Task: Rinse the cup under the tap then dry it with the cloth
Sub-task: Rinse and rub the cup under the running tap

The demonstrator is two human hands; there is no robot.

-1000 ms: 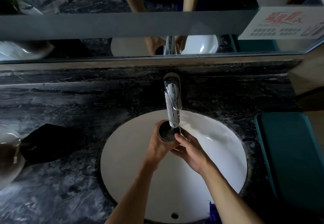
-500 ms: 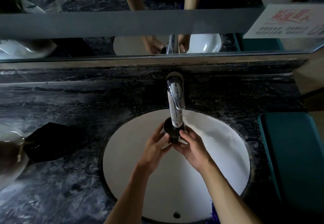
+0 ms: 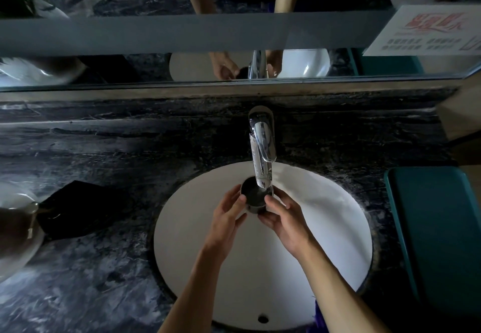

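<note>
Crowding cup: tap (cloth apart)

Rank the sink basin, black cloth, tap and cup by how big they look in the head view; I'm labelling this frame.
1. sink basin, by far the largest.
2. black cloth on the counter.
3. tap.
4. cup, partly covered by both hands, so its full size is unsure.

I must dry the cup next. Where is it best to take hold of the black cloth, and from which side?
Grip the cloth at its raised peak at the far edge, coming from above with the left hand. It lies crumpled left of the sink.
</note>
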